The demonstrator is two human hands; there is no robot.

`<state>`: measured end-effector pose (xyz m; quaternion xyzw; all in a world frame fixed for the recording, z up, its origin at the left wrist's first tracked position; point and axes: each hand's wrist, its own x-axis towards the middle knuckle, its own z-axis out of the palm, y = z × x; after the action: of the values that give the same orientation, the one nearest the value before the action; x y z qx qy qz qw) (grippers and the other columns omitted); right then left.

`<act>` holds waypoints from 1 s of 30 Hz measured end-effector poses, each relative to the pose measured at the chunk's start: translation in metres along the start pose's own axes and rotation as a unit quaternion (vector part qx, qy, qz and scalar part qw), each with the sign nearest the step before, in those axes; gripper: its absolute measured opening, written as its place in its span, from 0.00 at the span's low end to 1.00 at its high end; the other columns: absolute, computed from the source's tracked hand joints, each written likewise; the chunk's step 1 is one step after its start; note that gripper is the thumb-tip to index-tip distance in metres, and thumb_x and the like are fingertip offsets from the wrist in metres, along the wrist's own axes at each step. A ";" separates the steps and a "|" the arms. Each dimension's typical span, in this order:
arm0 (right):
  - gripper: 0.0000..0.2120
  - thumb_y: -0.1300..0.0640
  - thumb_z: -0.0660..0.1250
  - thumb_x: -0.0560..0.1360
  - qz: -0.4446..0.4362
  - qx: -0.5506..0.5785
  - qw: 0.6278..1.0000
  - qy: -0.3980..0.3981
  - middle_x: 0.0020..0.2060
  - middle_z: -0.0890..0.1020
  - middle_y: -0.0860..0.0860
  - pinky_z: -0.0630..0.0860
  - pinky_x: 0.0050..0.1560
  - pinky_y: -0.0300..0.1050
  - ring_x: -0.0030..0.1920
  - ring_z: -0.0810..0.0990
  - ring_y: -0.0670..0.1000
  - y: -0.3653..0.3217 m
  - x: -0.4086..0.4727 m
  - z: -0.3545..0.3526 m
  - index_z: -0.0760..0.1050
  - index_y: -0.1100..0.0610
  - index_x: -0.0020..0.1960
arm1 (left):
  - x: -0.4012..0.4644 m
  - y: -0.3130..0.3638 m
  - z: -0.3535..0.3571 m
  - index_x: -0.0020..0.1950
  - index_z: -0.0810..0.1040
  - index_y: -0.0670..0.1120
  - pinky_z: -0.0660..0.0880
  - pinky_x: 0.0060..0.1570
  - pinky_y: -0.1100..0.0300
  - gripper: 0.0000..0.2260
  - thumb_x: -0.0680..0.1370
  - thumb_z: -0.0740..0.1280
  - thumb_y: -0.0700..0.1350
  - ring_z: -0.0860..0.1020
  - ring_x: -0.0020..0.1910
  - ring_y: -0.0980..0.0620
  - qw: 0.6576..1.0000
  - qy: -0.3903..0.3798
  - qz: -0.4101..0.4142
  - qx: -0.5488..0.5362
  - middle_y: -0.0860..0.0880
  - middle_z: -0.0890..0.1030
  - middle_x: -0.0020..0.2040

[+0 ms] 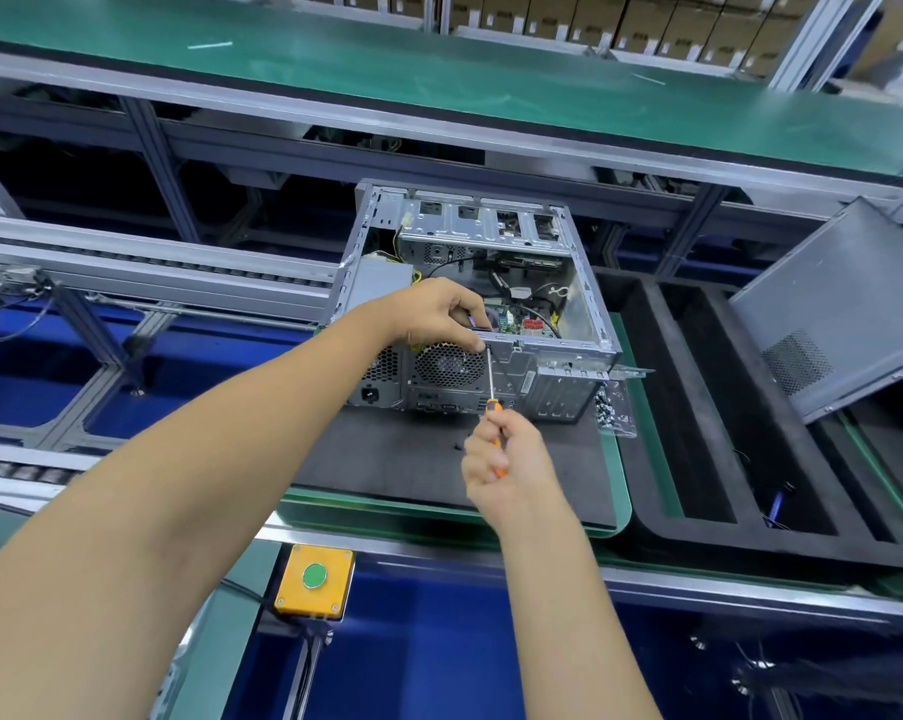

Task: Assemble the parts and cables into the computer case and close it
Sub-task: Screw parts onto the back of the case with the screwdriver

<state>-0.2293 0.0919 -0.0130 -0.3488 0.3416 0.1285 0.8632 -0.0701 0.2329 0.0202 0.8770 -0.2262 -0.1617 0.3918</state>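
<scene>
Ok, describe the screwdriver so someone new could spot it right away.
Find the open computer case on the dark mat. At its rear panel, the right hand grips the screwdriver: the only tool there, with an orange handle and thin metal shaft reaching up beside the round fan grille.

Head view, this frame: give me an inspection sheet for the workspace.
Surface: dark mat on a green tray.
Job's things: open computer case lying on its side; side panel leaning, right.
Clutter: bag of screws beside the case.
Hands: left hand grips the case's rear edge; right hand holds an orange screwdriver, tip by the fan.
Cables: black and yellow leads inside the case.
Surroundings: conveyor rails, yellow button box, foam tray.
</scene>
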 end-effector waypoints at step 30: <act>0.18 0.54 0.67 0.78 -0.332 -0.597 0.691 0.236 0.42 0.82 0.51 0.70 0.37 0.47 0.41 0.82 0.60 0.017 0.008 0.008 0.61 0.56 0.61 | 0.001 0.001 0.001 0.53 0.84 0.49 0.76 0.60 0.37 0.10 0.73 0.78 0.45 0.84 0.51 0.39 1.000 0.008 -0.006 0.002 0.44 0.87 0.45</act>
<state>-0.2269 0.1095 -0.0230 -0.9004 0.2470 -0.0755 0.3502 -0.0695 0.2312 0.0202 0.8803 -0.2181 -0.1567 0.3912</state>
